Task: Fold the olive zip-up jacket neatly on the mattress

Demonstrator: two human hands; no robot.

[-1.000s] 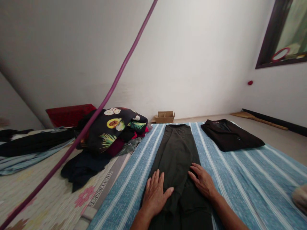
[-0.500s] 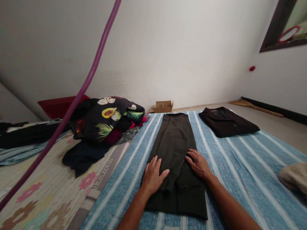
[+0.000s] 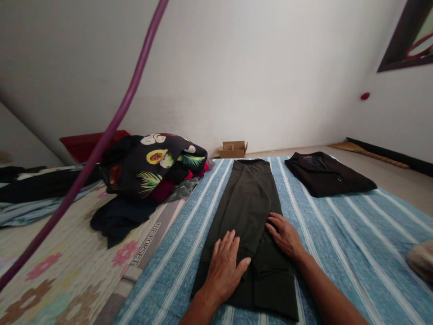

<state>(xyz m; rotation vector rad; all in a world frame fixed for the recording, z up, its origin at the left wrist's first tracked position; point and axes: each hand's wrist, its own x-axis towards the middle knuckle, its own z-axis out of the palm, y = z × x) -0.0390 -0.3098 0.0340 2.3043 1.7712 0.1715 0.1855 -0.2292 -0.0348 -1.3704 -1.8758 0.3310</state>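
A dark olive long-sleeved top [image 3: 252, 198] lies folded into a long narrow strip on a blue striped sheet [image 3: 189, 243], its collar at the far end. One sleeve runs down along its front, with the cuff near the lower hem. Flat on the garment's lower left part rests my left hand [image 3: 226, 268], fingers stretched and thumb apart. My right hand [image 3: 284, 235] touches the right edge about midway down, fingers extended over the cloth. Neither hand grips the fabric.
To the right lies a folded dark jacket [image 3: 328, 174]. A heap of clothes with a fruit-print cloth [image 3: 158, 162] sits on the flowered mat [image 3: 77, 257] at left. A purple pole [image 3: 118, 117] crosses the left side. Behind stands a small cardboard box [image 3: 232, 149].
My left hand has slid right and slightly nearer, further onto the top. My right hand stays at the right edge. The camera view has shifted a little.
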